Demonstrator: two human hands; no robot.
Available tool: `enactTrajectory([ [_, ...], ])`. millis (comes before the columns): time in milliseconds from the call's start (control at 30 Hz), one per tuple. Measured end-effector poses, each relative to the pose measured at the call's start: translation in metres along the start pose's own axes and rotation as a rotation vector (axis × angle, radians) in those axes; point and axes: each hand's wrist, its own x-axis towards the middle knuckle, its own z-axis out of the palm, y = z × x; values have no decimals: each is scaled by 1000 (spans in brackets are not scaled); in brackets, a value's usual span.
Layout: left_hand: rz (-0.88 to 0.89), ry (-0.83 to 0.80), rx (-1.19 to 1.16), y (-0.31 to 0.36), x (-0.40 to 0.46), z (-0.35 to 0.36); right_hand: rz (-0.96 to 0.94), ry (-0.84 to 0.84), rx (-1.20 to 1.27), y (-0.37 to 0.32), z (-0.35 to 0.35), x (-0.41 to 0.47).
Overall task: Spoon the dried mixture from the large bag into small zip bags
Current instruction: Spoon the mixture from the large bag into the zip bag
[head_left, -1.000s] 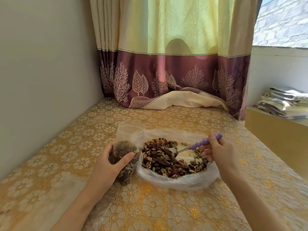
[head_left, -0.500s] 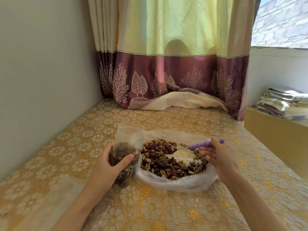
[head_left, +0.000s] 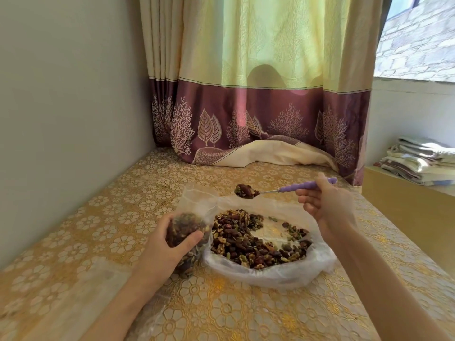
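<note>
The large clear bag point(head_left: 283, 273) lies open on the table, its rim rolled down around a heap of dried nuts and fruit point(head_left: 243, 238). My left hand point(head_left: 163, 244) grips a small zip bag point(head_left: 188, 230) that stands upright at the large bag's left edge, partly filled with the mixture, its open top rising behind my fingers. My right hand point(head_left: 327, 205) holds a purple-handled spoon point(head_left: 290, 188) in the air above the far side of the large bag. The spoon's bowl carries a heaped load of mixture and points left.
The table wears a gold floral cloth point(head_left: 110, 232). A grey wall point(head_left: 69, 107) runs along the left side. A yellow and maroon curtain point(head_left: 258, 114) hangs at the back, its hem bunched on the table. Folded cloths point(head_left: 418, 161) lie on a ledge at right.
My right hand has lifted the spoon out of the heap, loaded with mixture, up and toward the far side. My left hand and the small bag have stayed put.
</note>
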Motion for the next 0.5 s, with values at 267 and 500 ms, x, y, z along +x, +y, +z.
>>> enactTrajectory([
  [267,-26,-13,-58,2,-1,0,-31,-131,0,-15,42,-11],
  [500,-39,-6,-92,2,-1,-2,-268,-279,-101,-11,64,-32],
])
